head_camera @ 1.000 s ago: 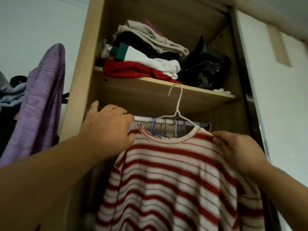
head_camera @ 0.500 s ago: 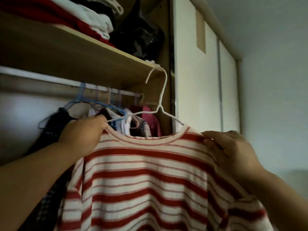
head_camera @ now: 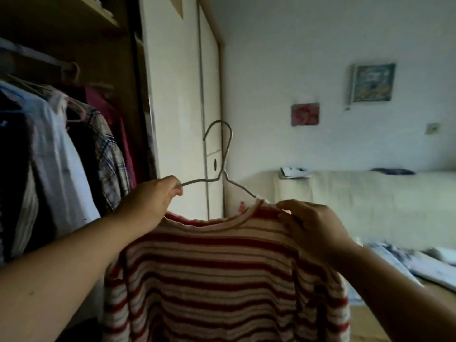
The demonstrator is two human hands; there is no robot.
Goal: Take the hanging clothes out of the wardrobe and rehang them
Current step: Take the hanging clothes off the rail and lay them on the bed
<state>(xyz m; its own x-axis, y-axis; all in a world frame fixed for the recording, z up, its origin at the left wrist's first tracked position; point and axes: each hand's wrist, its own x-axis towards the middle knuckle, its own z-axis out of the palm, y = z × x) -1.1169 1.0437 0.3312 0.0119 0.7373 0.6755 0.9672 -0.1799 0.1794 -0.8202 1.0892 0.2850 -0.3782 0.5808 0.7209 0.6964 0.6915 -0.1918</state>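
Removal step: shirt point(head_camera: 222, 280) on hanger point(head_camera: 223, 169) is clear of the wardrobe point(head_camera: 138, 95). Left hand point(head_camera: 150, 203) pinches the wire, right hand point(head_camera: 313, 228) pinches the collar. Next: likely slide hanger out.

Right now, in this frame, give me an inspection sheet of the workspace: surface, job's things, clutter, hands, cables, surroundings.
Surface: nothing seen.
Job's things: striped shirt on a wire hanger, held clear of the rail; other clothes hang from the rail in the wardrobe.
Clutter: crumpled fabric low at right; small items on the pale covered furniture.
Hands: left hand pinches the hanger's left arm; right hand grips the shirt's right shoulder.
Cables: nothing seen.
Surroundings: white wardrobe door, wall with two pictures and a switch plate.
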